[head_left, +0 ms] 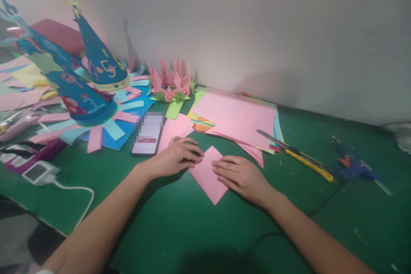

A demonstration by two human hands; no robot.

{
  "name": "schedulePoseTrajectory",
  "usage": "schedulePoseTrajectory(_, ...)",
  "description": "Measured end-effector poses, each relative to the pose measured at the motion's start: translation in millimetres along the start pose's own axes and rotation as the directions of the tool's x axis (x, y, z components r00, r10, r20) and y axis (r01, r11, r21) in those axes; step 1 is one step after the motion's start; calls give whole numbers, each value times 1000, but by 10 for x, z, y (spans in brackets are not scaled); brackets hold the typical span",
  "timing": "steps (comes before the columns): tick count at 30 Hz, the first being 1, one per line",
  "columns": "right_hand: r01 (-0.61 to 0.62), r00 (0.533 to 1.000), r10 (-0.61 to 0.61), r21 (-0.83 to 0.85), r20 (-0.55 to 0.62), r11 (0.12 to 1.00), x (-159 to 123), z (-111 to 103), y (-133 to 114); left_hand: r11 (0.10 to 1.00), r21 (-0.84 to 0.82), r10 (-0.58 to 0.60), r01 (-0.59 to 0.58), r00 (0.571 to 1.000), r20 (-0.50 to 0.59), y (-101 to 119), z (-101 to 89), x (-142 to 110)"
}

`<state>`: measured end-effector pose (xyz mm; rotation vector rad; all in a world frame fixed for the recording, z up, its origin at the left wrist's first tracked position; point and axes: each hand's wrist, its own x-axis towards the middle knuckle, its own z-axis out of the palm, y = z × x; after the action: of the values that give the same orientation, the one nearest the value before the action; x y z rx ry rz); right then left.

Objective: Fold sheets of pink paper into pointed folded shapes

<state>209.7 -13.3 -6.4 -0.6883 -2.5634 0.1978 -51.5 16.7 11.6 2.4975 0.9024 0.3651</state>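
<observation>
At left, blue cone-shaped party hats (102,62) stand on the smooth green desk (180,227). Next lies a flat smartphone (149,130). The left hand (176,155), its fingers loosely bent and half open, touches the left corner of the diamond-shaped, creased pink paper (209,176). The right hand (245,176) lays straight, ungripping fingers on its right edge. Further right are a yellow-handled box cutter (306,162) and a blue plastic glue gun (353,166).

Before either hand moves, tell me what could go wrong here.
The box cutter seems to lie with its blade out over the pink sheets, so the right hand could brush it if it reaches that way. The glue gun trails a cord toward the right forearm, which might snag it. Uneven pressure could shift the pink paper square under the fingers.
</observation>
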Motion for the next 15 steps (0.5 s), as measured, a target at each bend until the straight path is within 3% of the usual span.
schedulePoseTrajectory(8, -19, 1000, 19, 12, 4, 1000, 11, -9, -1, 999, -3, -42, 43, 994, 99, 58, -91, -25)
schedulePoseTrajectory(15, -18, 1000, 18, 21, -6, 1000, 16, -11, -16, 999, 2, -32, 32, 996, 78, 43, -62, -53)
